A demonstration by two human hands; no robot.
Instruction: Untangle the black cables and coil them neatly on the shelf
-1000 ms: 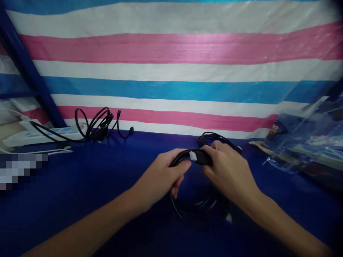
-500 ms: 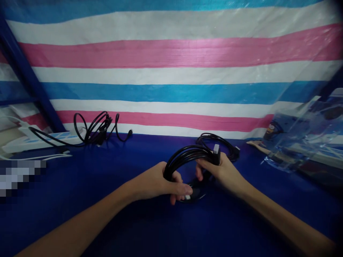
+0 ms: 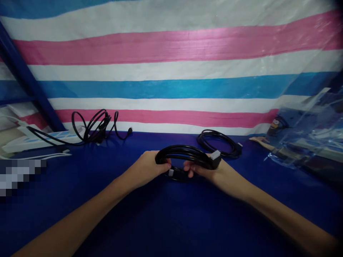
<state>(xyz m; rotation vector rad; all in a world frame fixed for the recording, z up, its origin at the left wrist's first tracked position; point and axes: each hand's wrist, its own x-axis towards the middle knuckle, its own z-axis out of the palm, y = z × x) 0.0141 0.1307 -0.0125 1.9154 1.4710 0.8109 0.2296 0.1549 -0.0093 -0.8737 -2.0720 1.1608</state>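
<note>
Both my hands hold a coiled black cable (image 3: 184, 154) just above the blue table (image 3: 171, 214). My left hand (image 3: 148, 167) is closed round the coil's left side. On the right side my right hand (image 3: 207, 170) grips it, fingers curled underneath, beside a silver-tipped plug (image 3: 215, 155) that sticks up. Another connector (image 3: 171, 172) of the same cable shows below the coil between my hands.
A second coiled black cable (image 3: 218, 143) lies on the table behind my right hand. A loose black cable (image 3: 99, 126) and a white power strip (image 3: 40, 140) sit at the back left. Clear plastic bags (image 3: 305, 132) fill the right. A striped tarp (image 3: 171, 64) hangs behind.
My hands have carried the coil a little further away and tipped it flatter. The camera has tilted slightly, so the second coil behind is now in full view.
</note>
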